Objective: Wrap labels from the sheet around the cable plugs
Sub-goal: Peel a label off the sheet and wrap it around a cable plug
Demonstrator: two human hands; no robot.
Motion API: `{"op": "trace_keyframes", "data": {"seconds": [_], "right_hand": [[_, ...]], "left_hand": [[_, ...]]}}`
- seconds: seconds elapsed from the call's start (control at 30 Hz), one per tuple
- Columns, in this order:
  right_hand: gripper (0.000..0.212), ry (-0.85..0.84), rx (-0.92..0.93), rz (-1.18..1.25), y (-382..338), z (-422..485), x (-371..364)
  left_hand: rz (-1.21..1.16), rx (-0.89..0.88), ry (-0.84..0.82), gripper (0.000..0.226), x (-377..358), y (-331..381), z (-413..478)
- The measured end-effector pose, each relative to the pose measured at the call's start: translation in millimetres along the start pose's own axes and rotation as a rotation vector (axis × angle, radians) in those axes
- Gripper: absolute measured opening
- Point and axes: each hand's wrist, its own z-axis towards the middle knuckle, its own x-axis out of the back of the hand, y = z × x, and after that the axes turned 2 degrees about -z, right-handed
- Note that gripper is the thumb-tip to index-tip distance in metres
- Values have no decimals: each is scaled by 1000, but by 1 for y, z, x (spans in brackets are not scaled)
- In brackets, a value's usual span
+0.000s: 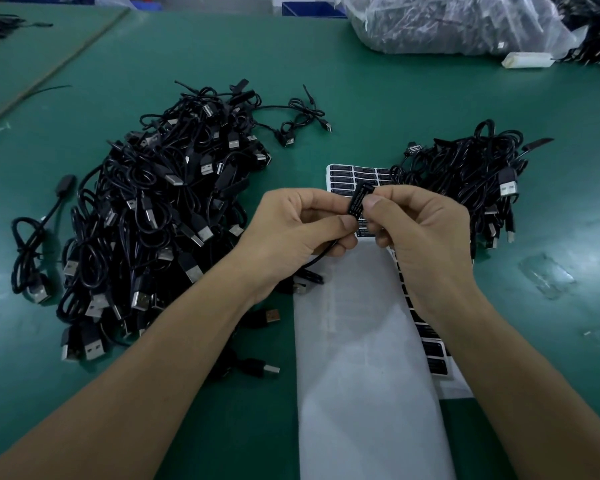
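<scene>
My left hand (291,226) and my right hand (420,230) meet above the label sheet (357,323). Between them is a small black cable plug (359,200) with a black printed label on it. Both thumbs and forefingers pinch it. Its black cable runs down under my left hand toward the sheet. The white sheet lies lengthwise in front of me, with rows of black labels at its far end (354,174) and along its right edge (433,355). The sheet's near part is bare backing.
A large heap of black USB cables (160,216) lies left of the sheet. A smaller heap (471,181) lies right of it, overlapping the sheet's far corner. A clear bag of cables (447,22) and a white object (527,59) sit at the back right of the green table (343,109).
</scene>
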Motion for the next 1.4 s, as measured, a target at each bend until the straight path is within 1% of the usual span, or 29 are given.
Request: {"op": "trace_keyframes", "data": {"seconds": [0.3,0.5,0.8,1.13,1.4], "right_hand": [[17,10,-8,-22,-1,0,0],[15,13,-6,-36,-1,0,0],[18,10,46,-75,0,0,1],[21,15,84,-62,1,-1,-2],[19,18,49,-75,0,1,1]], "left_hand": [[11,-15,-5,11,1,-2,1],[11,-13,-6,12,1,-2,1],[18,-2,12,13,0,-2,1],[17,-13,5,10,-1,-1,0],[13,-4,23,10,-2,0,-1]]}}
